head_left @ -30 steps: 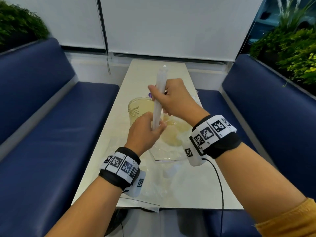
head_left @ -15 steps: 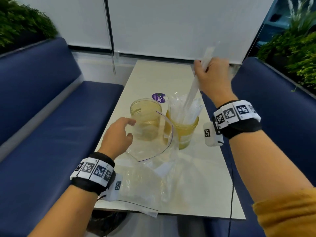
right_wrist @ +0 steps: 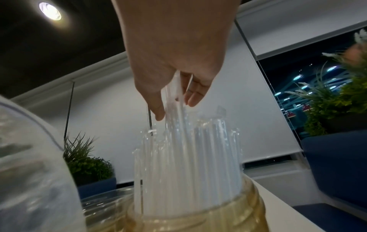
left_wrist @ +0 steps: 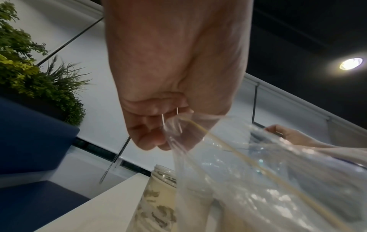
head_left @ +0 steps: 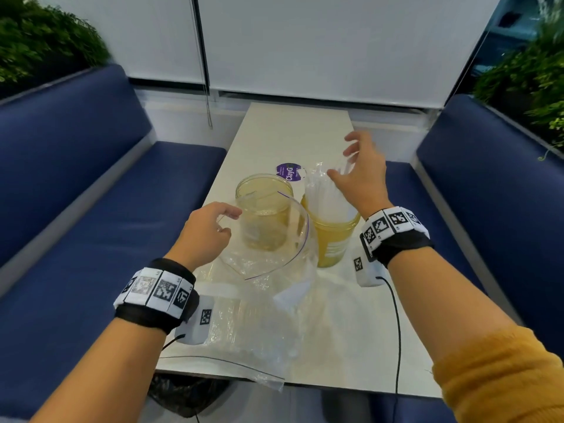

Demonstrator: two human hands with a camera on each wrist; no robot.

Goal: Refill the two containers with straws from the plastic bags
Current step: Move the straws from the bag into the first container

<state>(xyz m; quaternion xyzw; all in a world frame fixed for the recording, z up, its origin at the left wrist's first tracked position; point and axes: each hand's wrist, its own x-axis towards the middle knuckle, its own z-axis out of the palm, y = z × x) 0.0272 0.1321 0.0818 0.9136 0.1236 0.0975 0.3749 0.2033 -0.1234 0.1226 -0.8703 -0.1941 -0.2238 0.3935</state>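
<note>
Two amber see-through jars stand mid-table. The left jar (head_left: 265, 209) holds no straws. The right jar (head_left: 334, 239) is packed with upright wrapped straws (head_left: 325, 198). My right hand (head_left: 345, 160) hovers over them with fingers spread, brushing the tallest straws (right_wrist: 178, 128) without gripping. My left hand (head_left: 227, 219) pinches the rim of a clear zip bag (head_left: 274, 248), holding its mouth open in front of the left jar. In the left wrist view my curled fingers (left_wrist: 151, 138) pinch the bag's edge (left_wrist: 248, 164) above the left jar (left_wrist: 160, 191).
A second clear bag (head_left: 244, 340) lies flat at the table's near edge. A purple round lid (head_left: 288, 172) lies behind the jars. Blue benches (head_left: 91, 209) flank the narrow white table (head_left: 299, 129). A dark bag (head_left: 183, 395) sits under the near edge.
The right hand carried the straw bundle from the bag to the right jar, lowered it in and let go. The left hand let go of the bundle and now holds the bag's rim.
</note>
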